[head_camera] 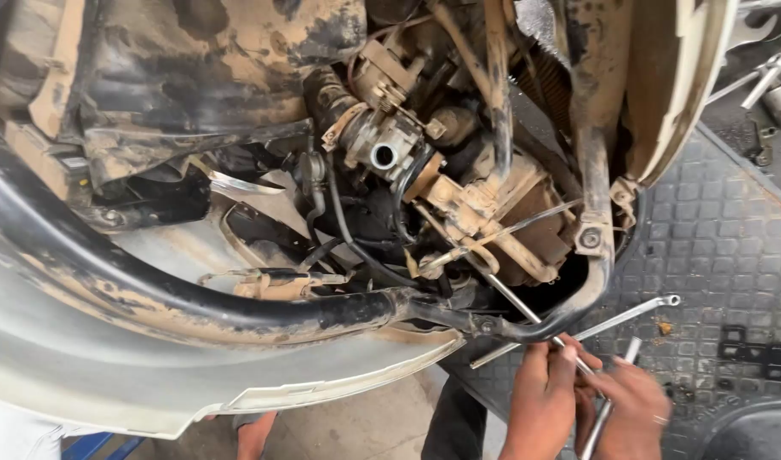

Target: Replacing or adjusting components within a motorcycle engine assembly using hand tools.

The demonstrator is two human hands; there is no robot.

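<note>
Both my hands are at the bottom right, under a mud-caked scooter engine (493, 213). My left hand (542, 393) is closed round the shaft of a long metal T-handle wrench (527, 311) that slants up and left into the engine's underside. My right hand (636, 402) grips the wrench's cross handle, which pokes out above and below the fist. The wrench's far tip is hidden among muddy parts near the black frame tube (339, 311).
A ring spanner (637, 313) lies on the grey chequered rubber mat (714, 238) just above my hands. More metal tools (778, 81) lie at the top right. A white body panel (152, 383) curves across the lower left. A foot (256, 434) shows at the bottom.
</note>
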